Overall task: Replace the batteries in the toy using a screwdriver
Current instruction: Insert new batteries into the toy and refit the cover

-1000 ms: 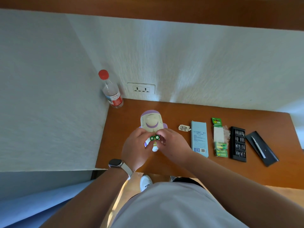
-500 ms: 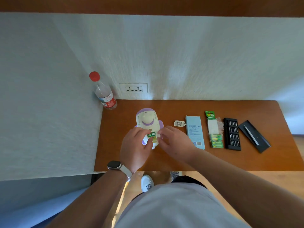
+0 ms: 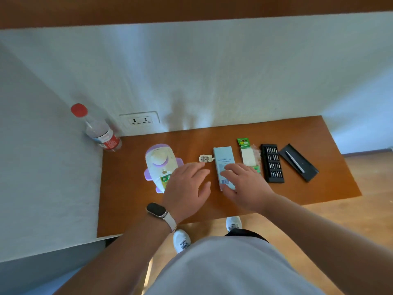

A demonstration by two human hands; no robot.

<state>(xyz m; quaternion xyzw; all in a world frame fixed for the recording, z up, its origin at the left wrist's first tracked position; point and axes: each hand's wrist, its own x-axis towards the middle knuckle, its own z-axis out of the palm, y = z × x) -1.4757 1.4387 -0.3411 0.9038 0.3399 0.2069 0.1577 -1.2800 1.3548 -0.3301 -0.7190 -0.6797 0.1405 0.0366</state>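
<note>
**Head view: fresh cells seated, cover comes next**

At left, the toy (image 3: 159,167) lies on the table (image 3: 127,199), with green batteries (image 3: 165,178) showing in its open compartment. The left hand (image 3: 187,188), loose and empty, has its fingertips just beside the detached battery cover (image 3: 205,158). The right hand (image 3: 244,184), equally slack, hovers over a blue box (image 3: 223,156). The next move is probably to refit the cover, then fetch the screwdriver (image 3: 294,162) at far right.

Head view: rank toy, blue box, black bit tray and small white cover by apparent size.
toy
blue box and black bit tray, too alike to rank (box partly hidden)
small white cover
</note>
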